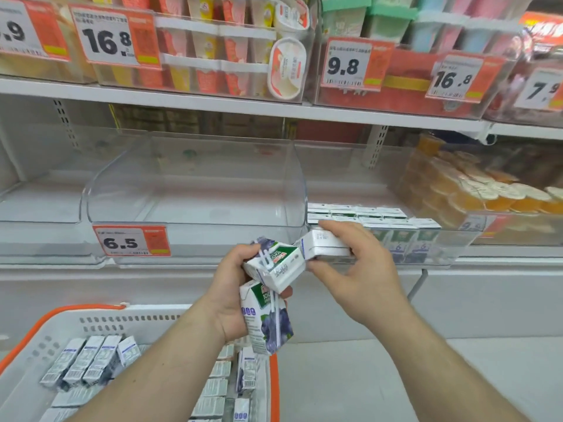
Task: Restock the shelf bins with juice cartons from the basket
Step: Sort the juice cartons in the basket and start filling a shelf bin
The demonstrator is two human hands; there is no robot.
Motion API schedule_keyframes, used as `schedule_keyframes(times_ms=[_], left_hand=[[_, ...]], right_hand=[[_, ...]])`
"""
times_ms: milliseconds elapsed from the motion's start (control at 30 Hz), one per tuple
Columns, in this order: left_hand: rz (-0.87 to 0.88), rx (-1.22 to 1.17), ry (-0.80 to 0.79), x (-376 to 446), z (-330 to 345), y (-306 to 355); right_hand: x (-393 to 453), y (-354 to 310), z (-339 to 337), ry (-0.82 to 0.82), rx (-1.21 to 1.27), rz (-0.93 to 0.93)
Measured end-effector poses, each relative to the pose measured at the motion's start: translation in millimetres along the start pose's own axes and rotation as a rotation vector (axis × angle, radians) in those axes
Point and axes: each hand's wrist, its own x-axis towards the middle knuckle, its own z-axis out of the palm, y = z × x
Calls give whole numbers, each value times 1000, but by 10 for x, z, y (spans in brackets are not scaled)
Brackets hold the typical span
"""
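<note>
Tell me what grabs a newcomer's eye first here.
Centre frame, the left hand grips two juice cartons while the right hand holds a third carton at the shelf bin. Behind them stands a large clear empty bin; bold orange price tags hang around.

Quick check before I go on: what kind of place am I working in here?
Most likely a supermarket aisle. Price tags such as the 6.5 tag hang on clear shelf bins, packaged goods fill the shelves, and a shopping basket holds juice cartons.
</note>
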Motion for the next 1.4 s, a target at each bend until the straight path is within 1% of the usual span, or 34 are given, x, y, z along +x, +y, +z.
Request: schedule_keyframes(times_ms=[100, 233, 300, 400, 433, 467, 500, 567, 667, 733, 833, 900, 1033, 1133, 1167, 1200, 1233, 1267, 1300, 1333, 1367, 1400], left_hand=[[7, 25, -15, 40, 172, 6], [74, 0, -58, 163, 478, 15], [70, 15, -84, 277, 686, -9], [31, 33, -111, 437, 989, -34], [33, 28, -116, 481, 1064, -42], [45, 15, -117, 524, 1117, -52], [64, -1, -109, 572, 1145, -67], [86, -31, -92, 652, 1167, -114], [102, -16, -54, 732, 1169, -203], [104, 10, -43, 751, 1180, -227], [94, 29, -22, 779, 1183, -186], [73, 15, -4, 810, 1176, -163], [62, 11, -30, 821, 1163, -173], [65, 5, -36, 762, 1140, -180], [64, -10, -31, 725, 1119, -177], [65, -30, -26, 683, 1087, -171], [58, -60, -20, 643, 1042, -165], [37, -98, -14, 601, 989, -162], [5, -138, -6, 559, 926, -169], [-33, -181, 4, 512, 860, -181], [-72, -228, 8, 475, 799, -197], [-109, -279, 6, 436, 746, -210]], right_hand=[[5, -11, -42, 42, 125, 153], [80, 5, -158, 229, 201, 253], [224, 87, -401, 378, 225, 282], [561, 256, -956, 688, 180, 342], [667, 331, -1132, 745, 118, 358], [762, 411, -1278, 755, 28, 378], [846, 506, -1383, 725, -75, 404], [982, 715, -1481, 595, -251, 449], [1177, 1020, -1432, 372, -396, 517], [1275, 1188, -1359, 190, -483, 558], [1394, 1345, -1252, -71, -482, 635], [1485, 1390, -1179, -187, -433, 681], [1574, 1425, -1106, -232, -397, 705], [1484, 1327, -1128, -288, -508, 692], [1456, 1268, -1132, -264, -565, 639], [1422, 1171, -1128, -189, -601, 559], [1381, 1042, -1107, -70, -575, 477], [1333, 877, -1063, 62, -492, 401], [1271, 688, -1011, 140, -366, 347], [1205, 498, -940, 148, -190, 319], [1113, 298, -866, 103, -3, 309], [1002, 112, -797, 10, 158, 303]])
